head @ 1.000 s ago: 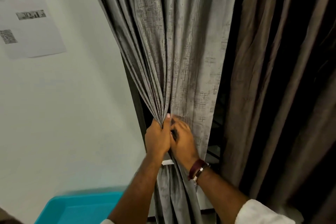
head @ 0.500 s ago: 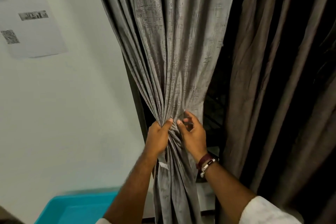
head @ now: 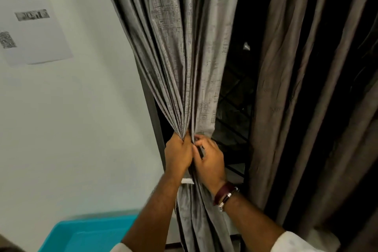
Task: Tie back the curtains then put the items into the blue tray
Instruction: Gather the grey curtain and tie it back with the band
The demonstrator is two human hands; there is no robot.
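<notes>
A grey textured curtain point(head: 180, 51) hangs in the middle and is gathered into a tight bunch at waist height. My left hand point(head: 177, 154) clasps the bunch from the left. My right hand point(head: 209, 158) presses against it from the right, fingers curled into the folds, with something dark between them that I cannot make out. A small white tab point(head: 187, 180) shows just under my left hand. The blue tray point(head: 86, 233) sits at the bottom left, partly behind my left forearm.
A second, darker brown curtain point(head: 302, 98) hangs on the right. Between the two curtains is a dark window with a grille point(head: 233, 120). A white wall on the left carries a printed paper sheet point(head: 30, 16).
The curtain has been drawn tighter to the left, uncovering more dark window. My right hand moved from spread fingers beside the bunch to closing on it. My left hand kept its hold.
</notes>
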